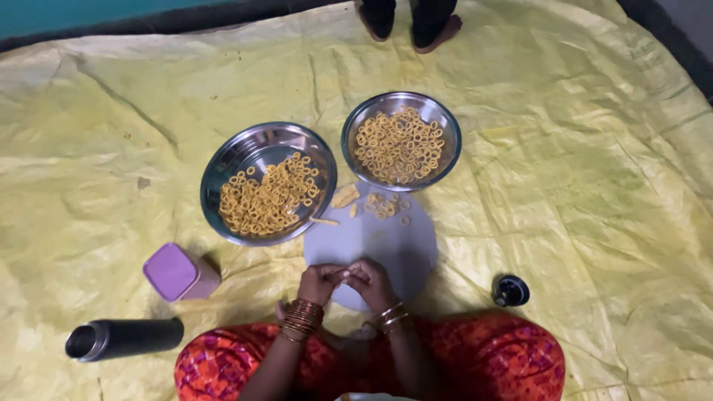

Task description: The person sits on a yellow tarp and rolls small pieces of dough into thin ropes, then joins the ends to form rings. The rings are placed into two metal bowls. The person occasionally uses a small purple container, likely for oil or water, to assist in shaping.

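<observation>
Head view, hands: left hand (319, 283) and right hand (369, 281) meet fingertip to fingertip at the near edge of the round pale grey board (386, 241); both are curled nearly shut, pinching a small pale bit of dough between them. It is too small to tell which hand grips it more firmly.

Dough bit: sits right at the fingertips, dead centre between the hands, neither one nearer.

Loose rings: a few small orange dough rings (385, 204) lie on the board at twelve o'clock from the hands, with a yellow lump of dough (344, 196) at eleven.

Left plate: round steel plate (245, 152) half filled with rings, at eleven o'clock, nearer the left hand.

Right plate: second round steel plate (444, 122) filled with rings, at one o'clock, further off.

Around: purple lidded box (180, 272) at nine, dark metal flask (122, 338) lying on its side at eight, its black cap (511, 290) at three; all on the yellow plastic sheet (594, 186).

Far edge: another person's bare feet (438, 33) at twelve.
</observation>
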